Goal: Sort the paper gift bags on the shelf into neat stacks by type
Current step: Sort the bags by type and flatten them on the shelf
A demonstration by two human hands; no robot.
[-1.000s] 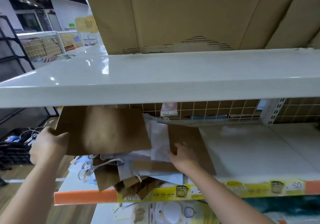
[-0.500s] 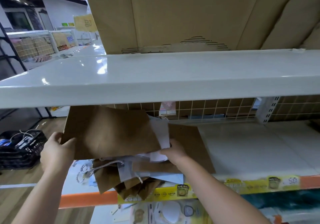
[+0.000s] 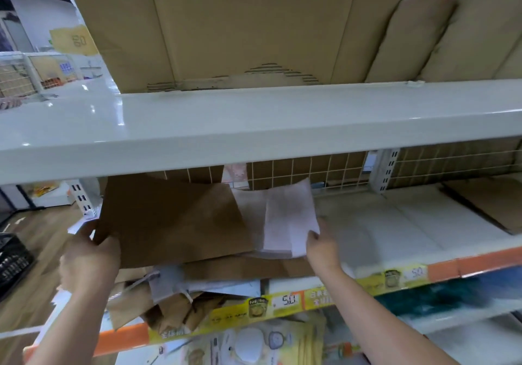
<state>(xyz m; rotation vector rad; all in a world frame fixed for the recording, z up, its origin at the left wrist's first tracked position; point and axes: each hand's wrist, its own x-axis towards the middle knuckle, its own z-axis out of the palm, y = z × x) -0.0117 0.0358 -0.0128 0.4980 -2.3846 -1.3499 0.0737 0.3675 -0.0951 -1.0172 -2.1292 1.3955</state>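
Observation:
My left hand (image 3: 87, 260) grips the left edge of a large flat brown paper bag (image 3: 172, 220), held above the pile on the white shelf (image 3: 395, 223). My right hand (image 3: 322, 246) pinches the lower right corner of a white paper bag (image 3: 288, 217) lifted beside the brown one. Under both lies a loose heap of brown and white bags (image 3: 197, 288) with rope handles; some crumpled brown bags (image 3: 169, 311) hang over the shelf's front edge.
An upper shelf board (image 3: 254, 127) juts out just above the bags, with cardboard boxes (image 3: 254, 25) on it. A wire grid (image 3: 324, 166) backs the shelf. A flat brown sheet (image 3: 485, 203) lies at the far right. A black crate (image 3: 11, 263) stands on the floor at left.
My right hand has left the small brown bag on the pile and has drawn a white bag out to the right and up. My left hand has moved the brown bag slightly right.

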